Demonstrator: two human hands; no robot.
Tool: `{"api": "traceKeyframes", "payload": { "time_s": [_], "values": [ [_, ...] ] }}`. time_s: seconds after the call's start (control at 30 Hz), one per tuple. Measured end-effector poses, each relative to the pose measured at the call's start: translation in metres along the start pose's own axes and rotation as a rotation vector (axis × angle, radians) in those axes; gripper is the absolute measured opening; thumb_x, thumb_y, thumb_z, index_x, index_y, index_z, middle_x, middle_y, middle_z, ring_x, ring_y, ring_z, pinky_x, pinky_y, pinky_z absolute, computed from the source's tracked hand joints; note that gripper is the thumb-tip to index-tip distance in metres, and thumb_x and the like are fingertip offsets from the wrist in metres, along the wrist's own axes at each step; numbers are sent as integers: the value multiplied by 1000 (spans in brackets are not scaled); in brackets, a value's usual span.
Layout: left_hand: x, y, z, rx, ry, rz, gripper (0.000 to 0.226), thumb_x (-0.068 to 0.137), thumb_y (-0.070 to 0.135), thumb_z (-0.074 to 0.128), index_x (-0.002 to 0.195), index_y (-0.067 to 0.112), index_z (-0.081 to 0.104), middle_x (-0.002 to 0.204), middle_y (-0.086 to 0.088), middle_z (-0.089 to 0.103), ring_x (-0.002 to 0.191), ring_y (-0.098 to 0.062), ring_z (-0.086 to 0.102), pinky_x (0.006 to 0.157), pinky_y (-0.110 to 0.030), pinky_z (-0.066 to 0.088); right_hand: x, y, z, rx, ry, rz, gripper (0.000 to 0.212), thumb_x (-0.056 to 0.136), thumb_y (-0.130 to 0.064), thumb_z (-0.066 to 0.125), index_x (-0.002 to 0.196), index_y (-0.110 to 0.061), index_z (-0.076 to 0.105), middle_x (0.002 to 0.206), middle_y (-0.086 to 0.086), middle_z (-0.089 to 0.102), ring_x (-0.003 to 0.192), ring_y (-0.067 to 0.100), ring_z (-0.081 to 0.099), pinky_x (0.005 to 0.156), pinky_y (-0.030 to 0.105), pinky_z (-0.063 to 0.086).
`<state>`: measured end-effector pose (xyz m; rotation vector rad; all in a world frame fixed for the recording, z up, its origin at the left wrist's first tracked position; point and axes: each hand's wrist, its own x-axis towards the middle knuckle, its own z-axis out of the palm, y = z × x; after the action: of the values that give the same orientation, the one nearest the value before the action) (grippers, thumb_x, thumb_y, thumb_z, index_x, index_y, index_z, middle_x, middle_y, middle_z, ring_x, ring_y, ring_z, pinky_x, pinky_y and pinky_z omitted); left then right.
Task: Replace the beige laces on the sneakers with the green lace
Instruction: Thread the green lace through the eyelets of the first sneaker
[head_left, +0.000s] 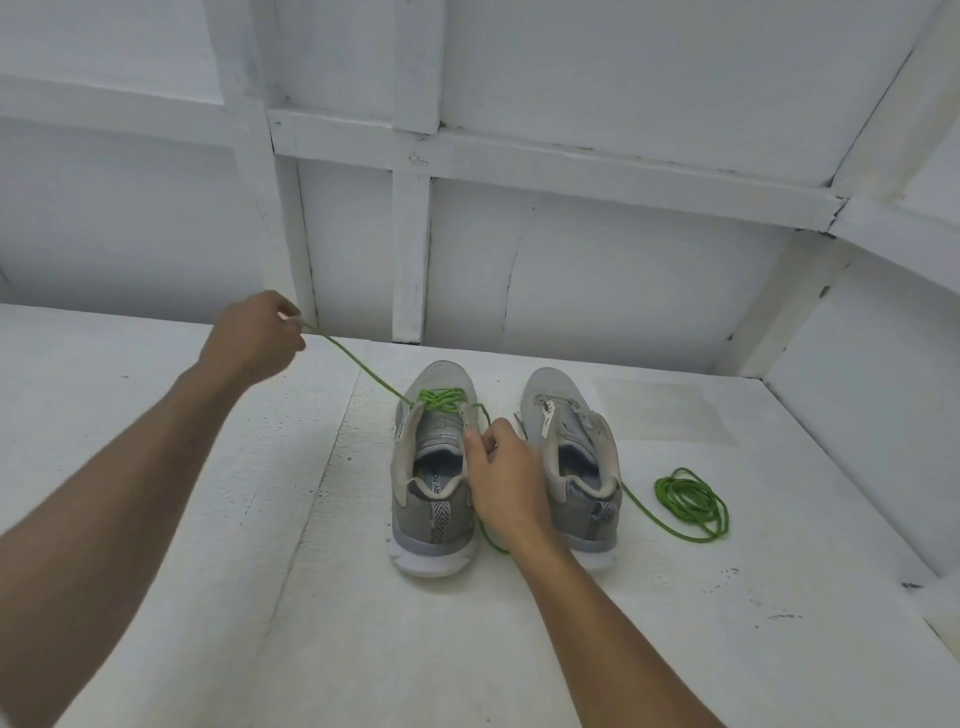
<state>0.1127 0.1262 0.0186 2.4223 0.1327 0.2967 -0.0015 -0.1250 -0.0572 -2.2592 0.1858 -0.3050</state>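
Our left hand (249, 340) and right hand (506, 486) each pinch the green lace (440, 400); we risk overpulling it from the sneaker's (434, 519) eyelets.

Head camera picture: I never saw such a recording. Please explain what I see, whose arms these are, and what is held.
There is no machine here. A person wears one wide-angle camera on the head, so you look forward and down along that person's arms. On the white surface stand two grey sneakers, heels toward the camera. The sneaker on the left has green lace crossed through its front eyelets; the sneaker on the right shows none. The left hand pinches this lace and holds it taut, up to the left. The right hand is at the left sneaker's eyelet edge; whether it pinches lace or shoe is unclear. A coil of green lace lies to the right.
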Motion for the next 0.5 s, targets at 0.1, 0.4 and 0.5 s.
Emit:
{"api": "traceKeyframes", "payload": {
  "time_s": [0.1,0.4,0.5],
  "values": [
    [-25,14,19,16,-250,137,52,99,23,53,148,25,34,85,6,72,86,-16,59,79,-28,40,1,0,0,-2,2,3,32,99,-39,47,78,-14,47,74,3,56,65,20,49,58,33,37],
    [-42,28,59,182,-424,245,19,99,26,52,91,19,67,77,11,69,79,-14,63,65,-24,44,2,-4,0,-11,26,20,33,99,-38,43,77,-13,48,75,5,58,65,22,52,56,33,39],
    [-38,31,53,199,-412,222,19,99,27,51,99,16,67,77,12,70,82,-13,63,72,-29,48,0,-7,2,-40,29,20,33,99,-39,41,80,-13,48,75,4,57,65,21,51,54,31,36]
  ]
}}
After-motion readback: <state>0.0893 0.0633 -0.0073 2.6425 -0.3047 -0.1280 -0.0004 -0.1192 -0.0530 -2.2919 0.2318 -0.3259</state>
